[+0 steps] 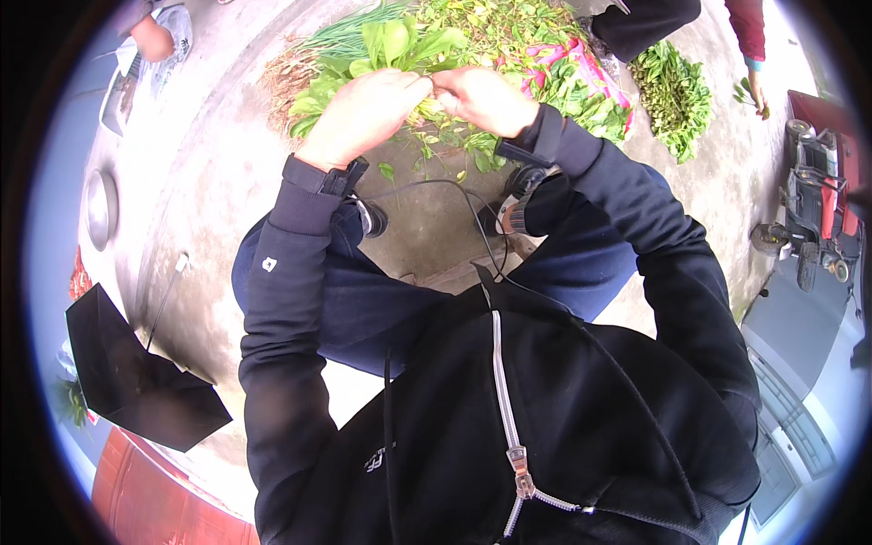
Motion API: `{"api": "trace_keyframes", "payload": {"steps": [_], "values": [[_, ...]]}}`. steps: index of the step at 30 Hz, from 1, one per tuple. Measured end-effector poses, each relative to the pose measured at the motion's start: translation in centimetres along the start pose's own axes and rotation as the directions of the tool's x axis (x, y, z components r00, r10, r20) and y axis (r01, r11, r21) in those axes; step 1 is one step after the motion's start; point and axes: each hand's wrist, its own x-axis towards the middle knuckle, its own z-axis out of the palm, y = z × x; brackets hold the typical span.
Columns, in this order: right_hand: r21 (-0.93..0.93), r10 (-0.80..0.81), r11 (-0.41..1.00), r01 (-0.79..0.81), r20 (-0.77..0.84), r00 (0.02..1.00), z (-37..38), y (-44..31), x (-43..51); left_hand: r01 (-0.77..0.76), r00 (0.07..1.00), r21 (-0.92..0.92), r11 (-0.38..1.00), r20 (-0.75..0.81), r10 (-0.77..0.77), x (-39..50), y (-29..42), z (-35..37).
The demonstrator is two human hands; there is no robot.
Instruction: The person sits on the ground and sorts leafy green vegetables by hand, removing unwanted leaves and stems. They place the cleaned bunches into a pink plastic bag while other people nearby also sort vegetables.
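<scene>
My left hand [368,109] holds a bunch of leafy greens [398,44] near the stems, its broad leaves fanning out beyond the fingers. Close against it, my right hand [484,99] pinches at the stem ends with thumb and fingers; the exact thing between the fingertips is too small to tell. Beneath and behind the hands lie more loose greens [490,27] on the concrete floor. Green onions [347,30] with dry, brownish roots [286,82] lie to the left. A pink bag or cloth [579,58] shows among the leaves on the right.
A cable [436,181] crosses between my knees and shoes. A pile of greens [674,99] lies at the right, near another person's hand [757,92] holding a few leaves. A metal basin [102,209] and an open black umbrella [136,381] are at left, a wheeled vehicle [817,197] at right.
</scene>
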Motion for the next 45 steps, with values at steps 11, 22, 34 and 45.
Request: {"api": "trace_keyframes", "payload": {"steps": [11, 22, 34, 45], "values": [[-0.036, 0.211, 0.967, -0.253, -0.447, 0.869, 0.0, 12.0, 4.9, 0.174, 0.967, -0.260, 0.950, -0.137, -0.215, -0.5, -2.7, -3.2], [-0.209, 0.426, 0.794, -0.571, -0.478, 0.768, 8.3, 24.1, 2.1, 0.381, 0.902, -0.184, 0.906, -0.144, -0.408, 0.1, -2.2, -4.5], [-0.435, 0.763, 0.568, -0.699, -0.040, 0.645, 20.9, 29.5, -4.6, 0.465, 0.840, -0.264, 0.845, -0.170, -0.515, 1.6, -2.0, -5.4], [0.115, 0.695, 0.700, -0.705, 0.117, 0.709, 8.1, 25.8, -3.9, 0.427, 0.738, -0.591, 0.684, -0.210, -0.641, 1.4, -2.0, -4.4]]}}
